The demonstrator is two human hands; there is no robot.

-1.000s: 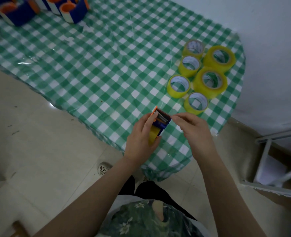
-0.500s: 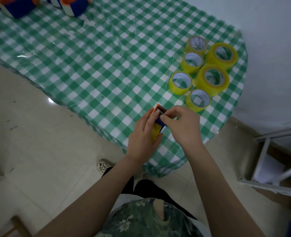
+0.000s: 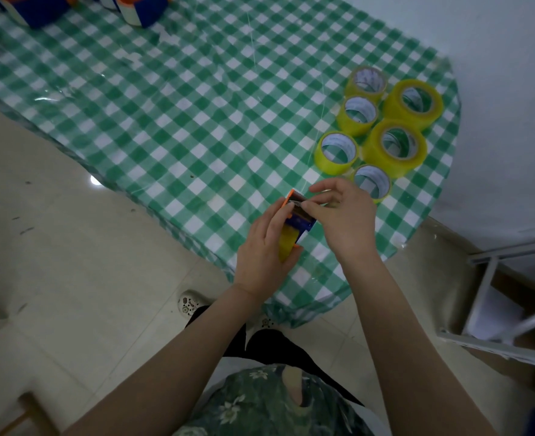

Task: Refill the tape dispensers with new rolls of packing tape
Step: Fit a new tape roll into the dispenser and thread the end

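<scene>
Over the near edge of the checked table (image 3: 197,121), the left hand (image 3: 263,247) was wrapped tight round a blue-and-orange plastic dispenser (image 3: 300,220), steadying it with its yellow roll (image 3: 286,243) already seated. The right hand (image 3: 344,221) pinched at the dispenser's orange mouth, I guessed to thread the film. Six glossy spare rolls (image 3: 395,146) lay flat at the table's rounded end, within reach; more dispensers (image 3: 140,7) stood at its far corner.

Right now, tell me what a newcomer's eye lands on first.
The left hand grips a blue and orange tape dispenser with a yellow roll in it, over the near edge of the green checked table, while the right hand pinches at its top. Just beyond, six yellow tape rolls cluster at the table's right end.
</scene>
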